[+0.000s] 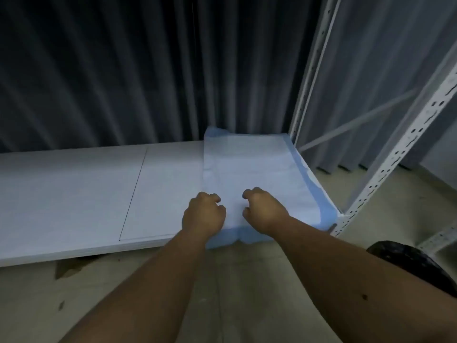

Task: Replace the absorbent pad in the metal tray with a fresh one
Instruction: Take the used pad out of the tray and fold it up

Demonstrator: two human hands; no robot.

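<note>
Both the left hand (204,214) and the right hand (264,210) rest loosely curled, gripping nothing, on the absorbent pad (252,169) at the shelf's (74,194) right end; best flatten outward toward its corners.

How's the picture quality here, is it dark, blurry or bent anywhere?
Head view: dim, bluish light, the curtain nearly black in its folds. Head view: soft focus throughout, so the pad shows little texture. Head view: wide-angle bending bows the shelf post at the right edge. No glare; both hands show fairly clearly.
</note>
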